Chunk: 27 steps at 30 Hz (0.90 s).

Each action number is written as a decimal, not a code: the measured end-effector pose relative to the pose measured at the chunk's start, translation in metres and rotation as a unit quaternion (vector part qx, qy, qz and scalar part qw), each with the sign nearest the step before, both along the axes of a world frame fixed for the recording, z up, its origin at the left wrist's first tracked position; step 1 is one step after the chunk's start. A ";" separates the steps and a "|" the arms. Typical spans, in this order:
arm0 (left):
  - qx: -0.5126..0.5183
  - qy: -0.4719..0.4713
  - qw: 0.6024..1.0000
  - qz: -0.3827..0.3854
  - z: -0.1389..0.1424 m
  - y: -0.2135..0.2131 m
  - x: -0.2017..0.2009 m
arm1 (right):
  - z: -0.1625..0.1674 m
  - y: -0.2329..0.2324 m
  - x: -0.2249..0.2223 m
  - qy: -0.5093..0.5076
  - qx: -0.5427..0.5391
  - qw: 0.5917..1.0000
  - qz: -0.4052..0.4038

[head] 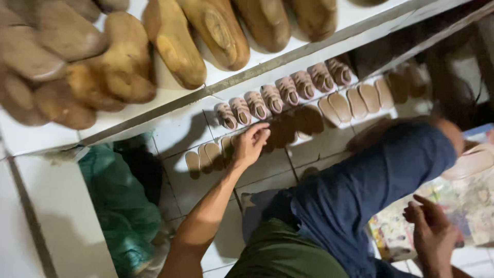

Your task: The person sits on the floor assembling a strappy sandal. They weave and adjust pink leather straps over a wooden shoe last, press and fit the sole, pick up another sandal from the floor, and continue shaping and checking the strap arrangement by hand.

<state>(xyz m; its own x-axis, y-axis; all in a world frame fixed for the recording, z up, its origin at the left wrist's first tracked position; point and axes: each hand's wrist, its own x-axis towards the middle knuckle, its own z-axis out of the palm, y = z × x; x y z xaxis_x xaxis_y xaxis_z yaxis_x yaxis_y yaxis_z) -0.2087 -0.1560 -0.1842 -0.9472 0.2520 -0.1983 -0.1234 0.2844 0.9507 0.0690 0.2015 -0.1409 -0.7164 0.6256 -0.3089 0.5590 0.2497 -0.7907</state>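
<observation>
White floor tiles (267,177) fill the middle of the view, with a white shelf board (170,95) slanting across the upper half. On that board, from nine to one o'clock, lie large tan wooden shoe lasts (172,41), crowded together. Below it, at about one o'clock from the centre, a row of small pink child's shoes (280,95) stands sole-down on the tiles, and beside them a second line of flat beige oval insoles (355,100) runs toward two o'clock.

The left hand (250,144) reaches out over the tiles near the centre, fingers loosely spread and slightly curled, holding nothing; its fingertips sit just beside the nearest flat beige soles (206,157) at its nine o'clock, though contact cannot be told. The right hand (432,231) rests at four o'clock, fingers relaxed and empty, on a colourful printed sheet (463,206). Between the hands bends a knee in blue trousers (375,180). A crumpled teal plastic bag (121,201) lies at eight o'clock.
</observation>
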 end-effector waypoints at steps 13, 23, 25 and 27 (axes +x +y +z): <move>-0.531 0.481 0.689 0.113 0.364 -0.064 -0.125 | 0.005 0.025 -0.018 0.040 -0.089 0.994 0.051; -0.702 0.140 0.694 0.076 0.410 -0.046 -0.149 | 0.030 0.026 -0.034 0.182 -0.105 0.977 -0.015; -0.685 0.196 0.694 0.107 0.424 -0.043 -0.138 | 0.046 0.011 -0.051 0.251 -0.148 0.956 -0.021; -0.632 0.208 0.743 0.076 0.439 -0.042 -0.111 | 0.069 -0.016 -0.072 0.302 -0.224 0.926 0.014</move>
<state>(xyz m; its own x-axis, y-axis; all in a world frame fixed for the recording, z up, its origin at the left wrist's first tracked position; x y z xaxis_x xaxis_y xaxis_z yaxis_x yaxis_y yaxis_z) -0.3198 -0.1975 0.2549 -0.9912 -0.0031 0.1322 -0.0163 0.9950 -0.0985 -0.0033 0.1854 -0.0716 -0.8570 0.5104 -0.0705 -0.0218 -0.1726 -0.9847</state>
